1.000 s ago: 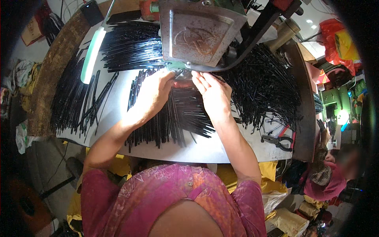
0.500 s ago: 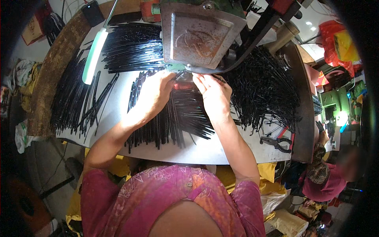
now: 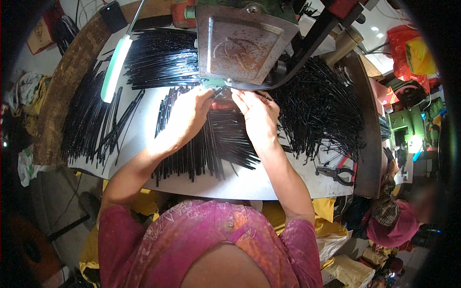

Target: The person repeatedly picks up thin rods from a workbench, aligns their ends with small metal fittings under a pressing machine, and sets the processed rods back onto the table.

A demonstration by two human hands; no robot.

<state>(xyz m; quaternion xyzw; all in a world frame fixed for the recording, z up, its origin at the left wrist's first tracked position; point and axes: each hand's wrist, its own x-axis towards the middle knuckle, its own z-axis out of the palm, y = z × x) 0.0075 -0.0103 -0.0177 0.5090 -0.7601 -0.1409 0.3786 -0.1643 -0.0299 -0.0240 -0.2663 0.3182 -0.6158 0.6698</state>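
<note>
My left hand [image 3: 189,113] is closed in a pinch at the foot of a heavy metal machine head [image 3: 240,48]. A thin black rod [image 3: 217,91] shows at its fingertips. Close beside it, my right hand [image 3: 259,113] pinches another dark, thin piece [image 3: 264,96] just under the machine's working point. Whether both hands hold the same piece I cannot tell. Long thin black rods [image 3: 192,149] lie in a bundle under my left wrist and between my forearms. Something red sits behind the fingers, mostly hidden.
More black rods lie in piles at the far left [image 3: 161,60], left edge [image 3: 84,120] and right [image 3: 321,105]. Black-handled pliers [image 3: 336,174] rest at the right front. A lit lamp [image 3: 116,69] hangs at left. A curved wooden rim [image 3: 57,96] borders the table. Another person [image 3: 394,221] works at far right.
My right hand has shifted slightly left, closer to the machine's working point. The left hand has stayed almost still. Piles and pliers have not moved.
</note>
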